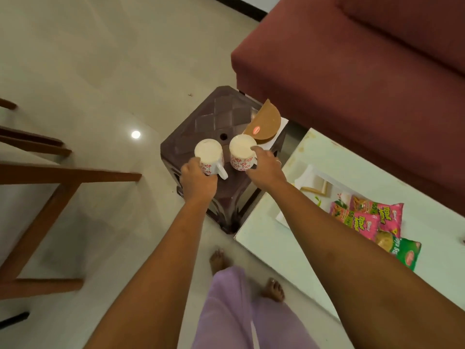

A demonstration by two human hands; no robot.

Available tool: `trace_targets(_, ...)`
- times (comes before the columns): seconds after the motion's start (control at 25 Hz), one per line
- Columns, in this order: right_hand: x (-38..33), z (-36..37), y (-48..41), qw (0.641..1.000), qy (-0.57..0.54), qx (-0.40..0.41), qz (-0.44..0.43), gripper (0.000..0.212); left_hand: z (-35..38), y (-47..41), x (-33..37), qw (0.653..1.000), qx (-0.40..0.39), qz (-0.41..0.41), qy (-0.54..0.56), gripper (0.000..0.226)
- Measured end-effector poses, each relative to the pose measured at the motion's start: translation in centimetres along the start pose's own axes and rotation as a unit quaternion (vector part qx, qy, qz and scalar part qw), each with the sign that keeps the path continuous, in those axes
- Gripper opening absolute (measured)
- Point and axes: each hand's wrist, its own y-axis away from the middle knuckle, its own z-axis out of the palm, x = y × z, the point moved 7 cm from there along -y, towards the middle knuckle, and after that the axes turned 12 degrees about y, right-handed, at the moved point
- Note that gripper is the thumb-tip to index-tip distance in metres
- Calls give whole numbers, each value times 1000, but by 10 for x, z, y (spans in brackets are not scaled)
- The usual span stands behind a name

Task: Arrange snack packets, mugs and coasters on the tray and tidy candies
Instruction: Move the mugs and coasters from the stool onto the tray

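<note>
Gripping the left mug (208, 157) with my left hand (197, 178) and the right mug (242, 154) with my right hand (266, 167), both upright on the stool (221, 114), presumably to carry them together to the tray (310, 170) nearby.

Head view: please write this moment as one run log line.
left hand: grips left white red-flowered mug | right hand: grips right white red-flowered mug | mugs: standing on dark brown plastic stool
</note>
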Motion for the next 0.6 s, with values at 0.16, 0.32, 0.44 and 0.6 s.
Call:
trace_targets(0.16, -27, 19, -28, 997, 80, 7, 22, 81, 11, -51, 11, 987, -63, 88, -115, 85)
trace_targets(0.32, -41, 31, -44, 989, 137, 14, 45, 87, 30, -74, 10, 964, -151, 115, -186, 91)
trace_targets(0.44, -40, 30, -52, 986, 148, 18, 70, 84, 37, -84, 7, 963, -161, 126, -179, 92)
trace_targets(0.6, -39, 29, -62, 990, 126, 2, 66, 80, 44, -94, 8, 957, -166, 152, -182, 93)
